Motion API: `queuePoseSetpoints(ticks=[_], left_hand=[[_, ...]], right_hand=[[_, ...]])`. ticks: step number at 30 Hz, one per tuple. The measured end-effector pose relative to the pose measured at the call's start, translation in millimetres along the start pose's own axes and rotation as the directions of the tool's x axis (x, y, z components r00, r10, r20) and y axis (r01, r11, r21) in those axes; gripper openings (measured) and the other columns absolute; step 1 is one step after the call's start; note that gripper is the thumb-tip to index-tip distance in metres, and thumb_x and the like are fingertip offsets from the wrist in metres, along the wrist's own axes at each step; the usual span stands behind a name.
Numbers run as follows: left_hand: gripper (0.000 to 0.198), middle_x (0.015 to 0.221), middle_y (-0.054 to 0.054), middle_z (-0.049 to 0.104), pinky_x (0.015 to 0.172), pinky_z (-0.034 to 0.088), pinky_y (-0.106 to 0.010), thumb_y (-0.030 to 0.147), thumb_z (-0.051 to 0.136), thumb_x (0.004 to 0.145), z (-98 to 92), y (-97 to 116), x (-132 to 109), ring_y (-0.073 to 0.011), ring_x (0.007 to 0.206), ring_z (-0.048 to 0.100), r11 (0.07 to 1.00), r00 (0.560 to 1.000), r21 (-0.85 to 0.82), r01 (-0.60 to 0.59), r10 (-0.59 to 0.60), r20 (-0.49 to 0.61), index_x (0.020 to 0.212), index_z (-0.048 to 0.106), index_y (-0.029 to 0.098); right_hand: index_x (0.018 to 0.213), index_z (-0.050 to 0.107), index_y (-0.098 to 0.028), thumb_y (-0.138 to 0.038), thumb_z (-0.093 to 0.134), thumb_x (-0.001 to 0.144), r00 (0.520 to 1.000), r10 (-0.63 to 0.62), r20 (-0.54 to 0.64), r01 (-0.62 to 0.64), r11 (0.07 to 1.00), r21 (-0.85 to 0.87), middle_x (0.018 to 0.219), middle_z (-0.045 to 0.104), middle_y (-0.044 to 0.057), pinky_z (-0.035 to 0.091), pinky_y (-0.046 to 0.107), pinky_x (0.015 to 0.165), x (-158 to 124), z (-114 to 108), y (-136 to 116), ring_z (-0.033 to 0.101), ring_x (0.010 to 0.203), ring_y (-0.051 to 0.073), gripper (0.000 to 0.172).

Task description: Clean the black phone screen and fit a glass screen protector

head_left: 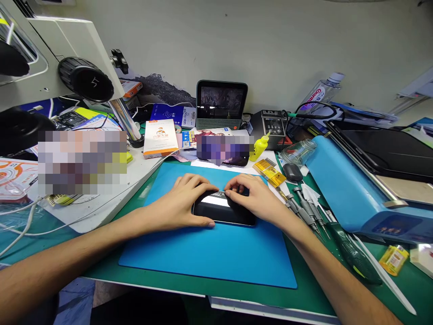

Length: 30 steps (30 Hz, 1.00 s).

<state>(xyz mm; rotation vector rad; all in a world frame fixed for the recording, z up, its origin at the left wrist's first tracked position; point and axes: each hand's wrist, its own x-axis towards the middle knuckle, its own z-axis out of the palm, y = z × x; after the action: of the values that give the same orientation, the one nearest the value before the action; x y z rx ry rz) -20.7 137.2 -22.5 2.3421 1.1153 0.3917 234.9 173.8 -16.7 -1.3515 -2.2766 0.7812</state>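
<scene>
A black rectangular smartphone (221, 212) lies flat on a blue rubber mat (209, 255) spread over the green-topped desk (304, 293). The left hand (184, 201) clasps the phone's left end, thumb along the near edge and fingers over the far edge. The right hand (257, 196) rests curled on its far right part, fingertips touching the top. Metal-handled screwdrivers (304, 210) lie just right of the mat, beside a long blue machine (352, 189). A white microscope (67, 49) looms at upper left.

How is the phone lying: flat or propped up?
Flat: the phone lies on the blue mat, left hand clasping it, right hand pressing on top.
</scene>
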Motion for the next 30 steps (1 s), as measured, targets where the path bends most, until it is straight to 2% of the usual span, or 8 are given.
queuePoseSetpoints(ticks=[3,8,12,15,17,21,25,30], left_hand=[[0.069,0.146,-0.007,0.056,0.118,0.039,-0.048,0.050,0.073,0.091,-14.9,-3.9,-2.7,-0.0307,0.138,0.045,0.999,0.995,-0.034,-0.037,0.040,0.089,0.153,0.049,0.031],[0.049,0.145,-0.007,0.063,0.118,0.044,-0.037,0.030,0.062,0.099,-33.3,-11.5,-4.1,-0.0237,0.137,0.054,0.985,0.981,0.032,-0.168,0.165,0.098,0.147,0.058,0.024],[0.042,0.141,-0.010,0.068,0.112,0.052,-0.038,0.026,0.057,0.102,-29.3,-12.5,-4.0,-0.0243,0.128,0.066,0.910,0.942,0.245,-0.334,0.334,0.042,0.143,0.062,0.021],[0.038,0.141,-0.012,0.069,0.109,0.056,-0.039,0.022,0.054,0.103,-21.7,-8.4,-6.0,-0.0264,0.125,0.070,0.830,0.903,0.380,-0.408,0.427,0.037,0.139,0.066,0.018],[0.036,0.142,-0.013,0.068,0.111,0.056,-0.040,0.021,0.055,0.102,-18.4,-5.7,-8.1,-0.0279,0.129,0.068,0.800,0.892,0.419,-0.428,0.448,0.057,0.136,0.067,0.016],[0.039,0.147,-0.014,0.063,0.113,0.054,-0.041,0.021,0.056,0.101,-15.2,-3.6,-13.7,-0.0284,0.133,0.065,0.780,0.899,0.469,-0.414,0.431,0.076,0.138,0.065,0.014],[0.040,0.147,-0.019,0.062,0.111,0.056,-0.041,0.017,0.052,0.101,-11.6,-2.3,-21.1,-0.0299,0.134,0.064,0.726,0.888,0.554,-0.407,0.456,0.055,0.138,0.063,0.009],[0.040,0.146,-0.019,0.063,0.108,0.058,-0.040,0.012,0.046,0.102,-10.9,-0.9,-27.0,-0.0292,0.132,0.065,0.682,0.883,0.609,-0.405,0.464,0.068,0.139,0.063,0.008]], right_hand=[[0.089,0.076,-0.024,-0.034,0.069,0.092,1.000,-0.010,-0.009,0.009,1.000,-0.010,0.086,0.072,0.001,0.043,0.034,0.079,-0.6,3.5,2.4,0.062,0.088,0.021,0.012],[0.087,0.076,-0.025,-0.033,0.068,0.093,0.999,-0.026,-0.022,0.026,0.999,-0.018,0.086,0.072,0.001,0.042,0.036,0.081,-1.2,5.1,4.1,0.062,0.086,0.021,0.013],[0.086,0.076,-0.024,-0.033,0.068,0.093,0.999,-0.029,-0.029,0.029,0.999,-0.014,0.085,0.073,0.002,0.043,0.036,0.080,-0.8,4.6,3.6,0.062,0.085,0.021,0.013],[0.086,0.076,-0.023,-0.031,0.069,0.093,0.999,-0.041,-0.028,0.041,0.999,-0.002,0.084,0.072,0.002,0.044,0.034,0.078,-0.1,4.1,4.5,0.062,0.083,0.020,0.013],[0.086,0.076,-0.023,-0.031,0.069,0.093,0.998,-0.051,-0.026,0.051,0.999,0.004,0.084,0.072,0.002,0.044,0.033,0.077,0.3,3.7,5.6,0.062,0.082,0.019,0.012],[0.087,0.076,-0.023,-0.030,0.069,0.093,0.997,-0.067,-0.034,0.067,0.998,-0.002,0.084,0.071,0.001,0.043,0.033,0.076,0.4,3.5,7.2,0.062,0.082,0.019,0.012],[0.086,0.076,-0.023,-0.030,0.069,0.094,0.996,-0.080,-0.045,0.080,0.997,-0.012,0.082,0.070,0.001,0.041,0.033,0.077,-0.4,4.2,7.8,0.061,0.083,0.019,0.012],[0.087,0.076,-0.024,-0.031,0.068,0.095,0.994,-0.096,-0.042,0.096,0.995,-0.011,0.083,0.070,0.001,0.041,0.034,0.077,-1.1,4.2,9.2,0.061,0.083,0.019,0.014]])
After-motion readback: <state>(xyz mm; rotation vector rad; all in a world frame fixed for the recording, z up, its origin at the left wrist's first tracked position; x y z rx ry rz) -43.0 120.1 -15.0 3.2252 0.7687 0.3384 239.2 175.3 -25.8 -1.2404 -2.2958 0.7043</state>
